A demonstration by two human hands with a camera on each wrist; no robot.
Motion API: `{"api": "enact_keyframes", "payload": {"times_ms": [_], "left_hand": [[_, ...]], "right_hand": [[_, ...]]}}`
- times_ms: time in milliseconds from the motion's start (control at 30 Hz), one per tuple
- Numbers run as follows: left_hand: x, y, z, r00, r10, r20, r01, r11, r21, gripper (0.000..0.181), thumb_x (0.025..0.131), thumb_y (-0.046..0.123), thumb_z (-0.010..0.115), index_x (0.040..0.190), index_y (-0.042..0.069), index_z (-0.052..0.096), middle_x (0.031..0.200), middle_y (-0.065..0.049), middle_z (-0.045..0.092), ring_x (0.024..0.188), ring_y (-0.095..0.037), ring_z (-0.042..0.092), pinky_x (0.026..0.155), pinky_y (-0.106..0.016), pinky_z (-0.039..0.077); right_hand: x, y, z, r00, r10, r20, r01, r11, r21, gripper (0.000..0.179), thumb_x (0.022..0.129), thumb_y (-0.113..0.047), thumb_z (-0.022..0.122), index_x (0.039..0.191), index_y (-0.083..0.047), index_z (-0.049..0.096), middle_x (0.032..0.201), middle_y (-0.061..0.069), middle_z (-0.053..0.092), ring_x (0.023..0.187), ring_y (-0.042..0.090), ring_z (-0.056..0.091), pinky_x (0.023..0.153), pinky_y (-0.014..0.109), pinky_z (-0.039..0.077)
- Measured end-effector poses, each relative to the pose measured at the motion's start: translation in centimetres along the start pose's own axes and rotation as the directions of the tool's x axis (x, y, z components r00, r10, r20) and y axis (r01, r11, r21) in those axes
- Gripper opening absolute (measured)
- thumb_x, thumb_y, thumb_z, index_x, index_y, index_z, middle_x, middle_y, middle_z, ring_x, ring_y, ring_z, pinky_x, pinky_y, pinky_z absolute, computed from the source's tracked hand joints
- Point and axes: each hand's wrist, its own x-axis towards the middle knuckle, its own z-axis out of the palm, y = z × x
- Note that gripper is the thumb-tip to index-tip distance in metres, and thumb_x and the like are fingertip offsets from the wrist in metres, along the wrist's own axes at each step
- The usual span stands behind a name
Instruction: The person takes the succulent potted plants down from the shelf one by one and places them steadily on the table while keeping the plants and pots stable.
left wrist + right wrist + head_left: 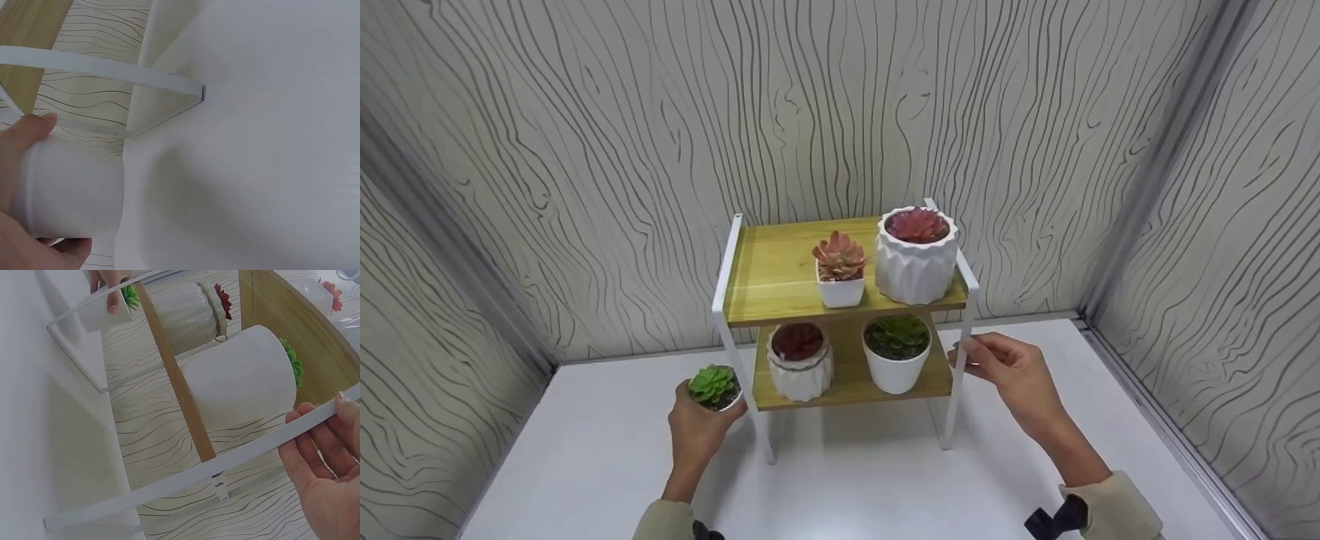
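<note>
My left hand (pixel 696 429) grips a white pot with a bright green succulent (pixel 712 385), left of a two-tier shelf (pixel 769 274). In the left wrist view the plain white pot (pixel 79 185) is tilted sideways between thumb and fingers, close beside the shelf's white metal leg (pixel 107 66). On the other side, my right hand (pixel 1020 379) pinches the shelf's right front leg (pixel 960 375), thumb in front and fingers behind, as the right wrist view shows. A white pot with a dark green succulent (pixel 896 367) stands near that leg on the lower board.
Left on the lower board is a ribbed white pot with a dark red succulent (pixel 801 373). The upper board bears a square pot with a pinkish succulent (pixel 841 291) and a large fluted pot (pixel 916 270). Wood-pattern walls (pixel 660 150) enclose the white table (pixel 600 450).
</note>
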Motion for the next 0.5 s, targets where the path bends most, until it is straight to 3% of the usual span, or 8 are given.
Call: {"api": "enact_keyframes", "payload": {"times_ms": [500], "left_hand": [[0.2,-2.2,1.2,0.999,-0.02,-0.034,0.02,1.0,0.013,0.107,0.079,0.029,0.09,0.153,-0.017,0.029,0.145,-0.04,0.052,0.136,-0.053,0.055,0.111,-0.065,0.049]], "right_hand": [[-0.1,0.2,-0.2,1.0,-0.003,0.008,0.003,1.0,0.007,0.03,0.105,-0.022,0.066,0.118,0.005,0.072,0.102,0.003,0.081,0.106,0.02,0.078,0.099,0.029,0.061]]}}
